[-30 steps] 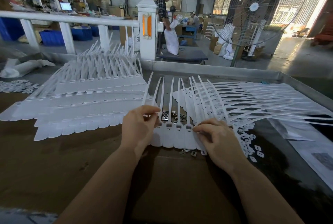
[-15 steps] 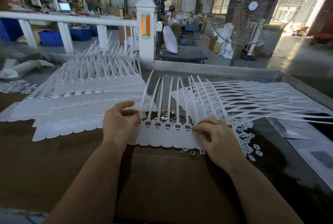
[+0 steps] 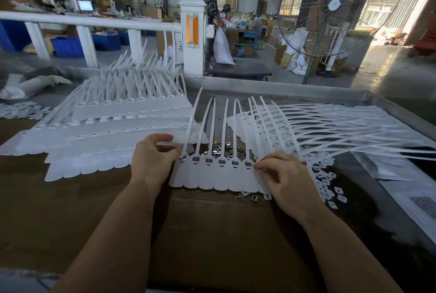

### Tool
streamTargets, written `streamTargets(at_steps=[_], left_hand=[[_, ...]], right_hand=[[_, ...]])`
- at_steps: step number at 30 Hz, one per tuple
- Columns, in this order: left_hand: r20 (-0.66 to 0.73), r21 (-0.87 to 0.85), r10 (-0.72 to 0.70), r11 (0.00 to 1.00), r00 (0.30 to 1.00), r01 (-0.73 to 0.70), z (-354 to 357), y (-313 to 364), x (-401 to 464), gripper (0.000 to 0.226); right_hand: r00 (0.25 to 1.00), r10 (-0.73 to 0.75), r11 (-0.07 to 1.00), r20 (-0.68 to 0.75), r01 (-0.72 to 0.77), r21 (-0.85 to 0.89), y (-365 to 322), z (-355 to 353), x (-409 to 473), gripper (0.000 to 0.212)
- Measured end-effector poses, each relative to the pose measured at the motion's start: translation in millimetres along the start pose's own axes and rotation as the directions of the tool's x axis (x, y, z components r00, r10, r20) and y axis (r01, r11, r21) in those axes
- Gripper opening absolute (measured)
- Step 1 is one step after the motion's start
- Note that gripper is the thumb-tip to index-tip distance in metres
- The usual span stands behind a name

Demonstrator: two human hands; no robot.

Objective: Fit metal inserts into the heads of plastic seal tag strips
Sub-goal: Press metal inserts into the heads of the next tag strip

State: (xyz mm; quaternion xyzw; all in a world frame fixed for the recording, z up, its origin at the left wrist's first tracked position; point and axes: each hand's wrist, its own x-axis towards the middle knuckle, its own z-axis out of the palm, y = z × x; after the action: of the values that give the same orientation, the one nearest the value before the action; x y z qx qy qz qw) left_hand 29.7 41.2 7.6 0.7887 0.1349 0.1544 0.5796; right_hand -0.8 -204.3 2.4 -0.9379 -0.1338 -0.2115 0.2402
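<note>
Joined row of seal tag strips (image 3: 220, 176) flat on brown cardboard (image 3: 212, 233), dark inserts seated in six heads. Probably light, floppy at tails, stiffer at flags; best held by flag edges. Left hand (image 3: 153, 160) pinching leftmost head, fingers curled. Right hand (image 3: 286, 177) pinching right end of row. Loose metal inserts (image 3: 224, 148) just behind, finished stack (image 3: 113, 132) left.

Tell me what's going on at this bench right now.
A person is fitting metal inserts into a joined row of white seal tags lying on the brown bench top. The left hand pinches the row's left end; the right hand presses fingertips at its right end. Six heads already show dark inserts. Loose metal inserts lie just behind the row.
</note>
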Motion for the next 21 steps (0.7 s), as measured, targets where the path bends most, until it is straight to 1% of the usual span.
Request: streamTargets(at_steps=[10,21], left_hand=[[-0.015,0.160,0.088,0.983,0.996,-0.085,2.8,-3.0,-1.4,0.035],[-0.024,0.206,0.073,0.976,0.997,-0.066,3.9,-3.2,0.5,0.029]], right_hand=[[1.000,-0.003,1.000,-0.007,0.003,0.011,-2.7,-1.5,-0.4,0.018],[1.000,0.000,1.000,0.004,0.000,0.014,-3.4,-1.3,0.3,0.018]])
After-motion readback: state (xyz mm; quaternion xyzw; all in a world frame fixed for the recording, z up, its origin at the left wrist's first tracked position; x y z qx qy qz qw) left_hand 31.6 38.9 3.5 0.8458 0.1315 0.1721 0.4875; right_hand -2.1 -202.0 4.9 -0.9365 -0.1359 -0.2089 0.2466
